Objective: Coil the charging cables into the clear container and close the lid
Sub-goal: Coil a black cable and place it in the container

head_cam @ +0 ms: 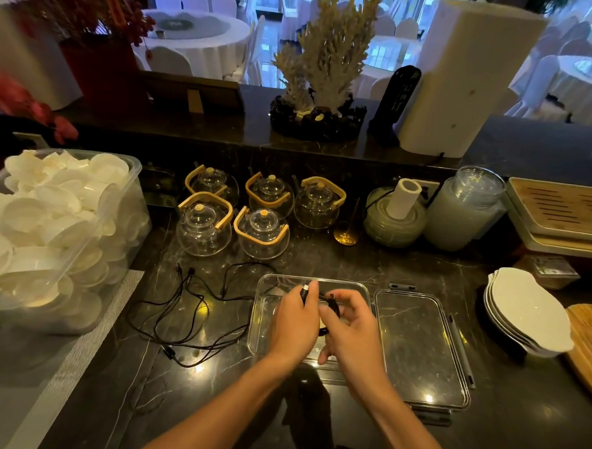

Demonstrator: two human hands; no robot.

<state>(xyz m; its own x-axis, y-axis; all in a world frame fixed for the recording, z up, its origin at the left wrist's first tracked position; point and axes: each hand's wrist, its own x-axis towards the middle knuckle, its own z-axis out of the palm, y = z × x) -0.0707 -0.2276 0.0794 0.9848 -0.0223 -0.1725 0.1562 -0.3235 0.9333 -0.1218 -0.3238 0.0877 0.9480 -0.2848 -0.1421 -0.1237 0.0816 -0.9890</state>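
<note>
The clear container [263,291] sits open on the dark marble counter, straight ahead of me. Its clear lid [418,344] lies flat just to the right of it. Both hands hover over the container. My left hand [293,323] pinches one black charging cable [328,301] near its plug, which sticks up above my fingers. My right hand [349,326] holds the same cable's gathered loops between curled fingers. More black cables [194,308] lie tangled on the counter to the container's left, one strand reaching toward the container's back corner.
Several glass teapots [240,214] with bamboo handles stand behind the cables. A large plastic bin of white cups [47,232] is at the left. White dishes [527,308], a wooden board [590,346] and wooden trays [562,211] fill the right side. A pen [461,349] lies beside the lid.
</note>
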